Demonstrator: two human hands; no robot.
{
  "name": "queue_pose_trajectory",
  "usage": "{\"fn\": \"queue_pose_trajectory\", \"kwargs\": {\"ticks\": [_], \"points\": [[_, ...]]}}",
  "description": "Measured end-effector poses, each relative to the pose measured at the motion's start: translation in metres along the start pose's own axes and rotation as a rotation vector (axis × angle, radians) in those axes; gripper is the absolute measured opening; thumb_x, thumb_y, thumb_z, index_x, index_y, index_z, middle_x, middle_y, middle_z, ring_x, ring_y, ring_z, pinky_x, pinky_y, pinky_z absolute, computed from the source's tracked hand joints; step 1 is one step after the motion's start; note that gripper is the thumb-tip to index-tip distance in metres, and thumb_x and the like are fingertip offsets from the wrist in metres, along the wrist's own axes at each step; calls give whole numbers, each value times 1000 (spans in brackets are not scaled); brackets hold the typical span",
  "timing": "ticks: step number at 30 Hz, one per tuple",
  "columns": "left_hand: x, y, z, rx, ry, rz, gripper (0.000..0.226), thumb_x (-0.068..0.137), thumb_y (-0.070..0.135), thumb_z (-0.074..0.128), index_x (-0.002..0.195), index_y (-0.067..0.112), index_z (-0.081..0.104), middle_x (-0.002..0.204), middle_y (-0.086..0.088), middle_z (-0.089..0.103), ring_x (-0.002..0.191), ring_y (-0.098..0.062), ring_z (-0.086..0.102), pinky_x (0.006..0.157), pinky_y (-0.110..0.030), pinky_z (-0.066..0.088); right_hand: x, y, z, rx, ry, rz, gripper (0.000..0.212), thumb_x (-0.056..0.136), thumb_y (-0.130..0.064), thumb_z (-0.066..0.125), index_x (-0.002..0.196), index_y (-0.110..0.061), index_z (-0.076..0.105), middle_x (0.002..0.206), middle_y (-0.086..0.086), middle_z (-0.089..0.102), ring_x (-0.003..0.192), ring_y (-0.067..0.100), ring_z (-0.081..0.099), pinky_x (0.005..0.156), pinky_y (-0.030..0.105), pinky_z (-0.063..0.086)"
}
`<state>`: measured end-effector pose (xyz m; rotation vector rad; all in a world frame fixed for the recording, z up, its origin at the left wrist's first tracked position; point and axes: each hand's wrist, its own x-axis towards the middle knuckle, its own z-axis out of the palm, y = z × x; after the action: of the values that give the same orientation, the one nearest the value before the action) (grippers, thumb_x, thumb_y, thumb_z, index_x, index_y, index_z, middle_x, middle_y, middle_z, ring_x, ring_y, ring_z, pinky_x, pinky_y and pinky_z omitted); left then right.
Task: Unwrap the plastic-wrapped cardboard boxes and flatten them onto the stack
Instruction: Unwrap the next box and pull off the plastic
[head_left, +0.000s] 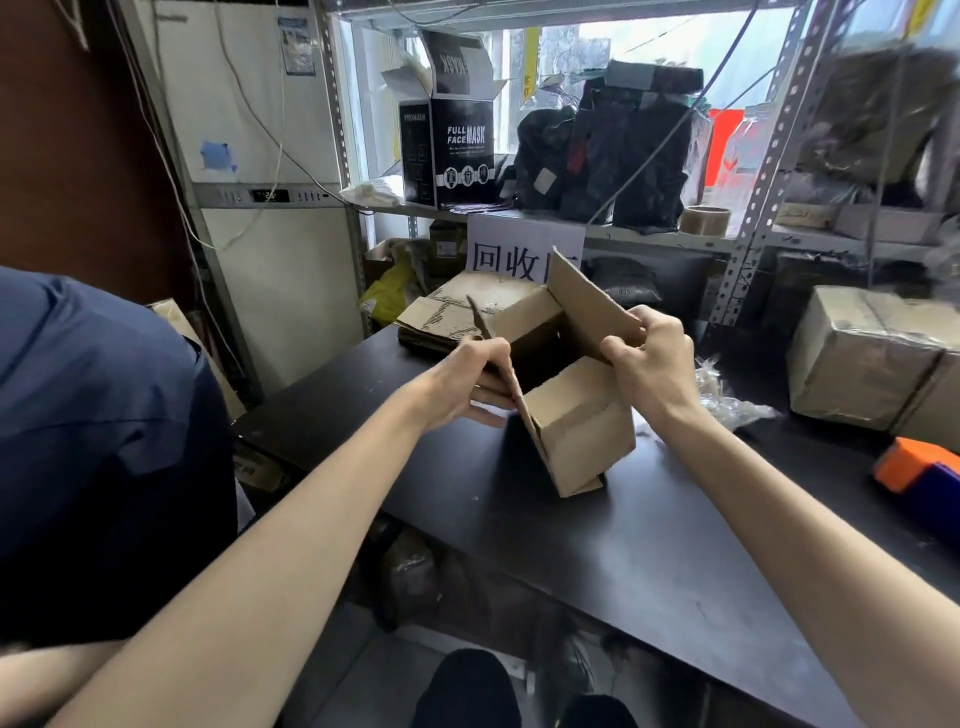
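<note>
Two hands hold a single cardboard box just above the dark surface, near its middle. We see the left hand gripping the box's left wall, fingers curled round the cardboard edge. The right hand pinches the raised right flap near its free edge. The box carries no plastic that we can make out. Its top is open, its flaps stand up, and its body is tilted with the lower corner close to the surface; whether that corner touches we cannot tell.

We judge that unwrapping is done for this box and that flattening is the step in hand: both hands appear placed to pull the walls out of square. The stack of flattened cardboard lies at the far end of the surface, beyond the box and below a paper sign fixed to the shelf edge. Crumpled clear plastic lies to the right of the box. Further right sits a wrapped box, its film intact, which we take to be next in turn.

The next move, in our judgement, calls for collapsing the box along its creases. That means freeing the bottom, pressing opposite corners together and laying the flaps in line. The flat piece then has to go forward, squarely, onto the stack. A dark blue sleeve fills the left edge of the view.
</note>
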<state>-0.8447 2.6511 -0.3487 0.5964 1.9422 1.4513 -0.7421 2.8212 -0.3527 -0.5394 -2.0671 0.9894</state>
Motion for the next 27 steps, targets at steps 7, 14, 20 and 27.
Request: {"fn": "queue_pose_trajectory", "kwargs": {"ticks": [7,14,20,27], "points": [[29,15,-24,414,477,71,106,77,50,81,157,15,22,158,-17,24,146,-36,26,119,-44,30,8,2,-5,123,23,-133,32,83,7,48,92,-11,72,86,3,71,81,12,62,69,20,47],[48,-25,-13,287,425,99,97,32,59,91,117,22,64,113,3,70,113,-18,61,103,-39,50,1,21,-4,-67,2,67,55,67,-15,89,114,-13,59,111,6,44,99,18,49,79,3,36],[46,-5,-7,173,331,155,84,53,41,71,131,12,56,106,-2,67,103,-21,62,90,-36,53,3,27,-14,-247,-132,190,65,65,-20,85,119,-10,49,112,8,50,92,17,45,61,19,29],[29,-8,-33,-231,85,277,87,58,4,46,145,6,42,94,-9,68,75,-15,62,52,-20,47,12,32,-19,383,-78,229,69,57,4,48,124,-9,56,121,10,63,111,17,60,84,25,52]]}}
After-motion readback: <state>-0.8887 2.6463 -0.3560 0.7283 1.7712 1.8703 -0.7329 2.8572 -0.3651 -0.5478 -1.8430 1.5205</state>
